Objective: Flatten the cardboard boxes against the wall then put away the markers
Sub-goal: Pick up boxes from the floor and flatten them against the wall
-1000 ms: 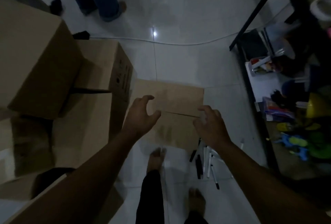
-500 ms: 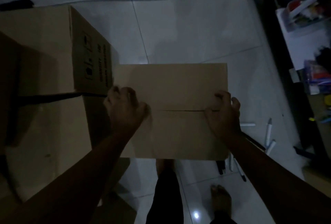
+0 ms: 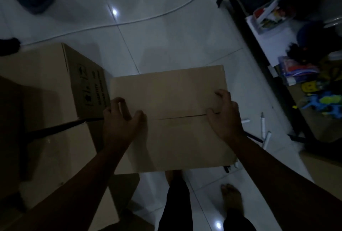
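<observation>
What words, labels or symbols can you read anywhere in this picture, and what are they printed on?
Tall brown cardboard box on the left, side panel: black vertical lettering and small handling symbols, too dark and blurred to read.
Colourful packets on the black shelf unit: printing too blurred to read.
Closed brown cardboard box under both hands: no text visible.

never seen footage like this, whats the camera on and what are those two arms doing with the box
The camera sits on a person's head and looks down, so the two arms are the wearer's own; their bare feet show below. There is no machine here. The left hand and right hand both rest on top of a closed cardboard box, fingers curled near the seam where its two flaps meet. Whether they are gripping the flaps is too dark to tell. More boxes stand stacked to the left. White markers lie scattered on the tiled floor to the right, beside a dark shelf with toys. The markers are untouched.
</observation>
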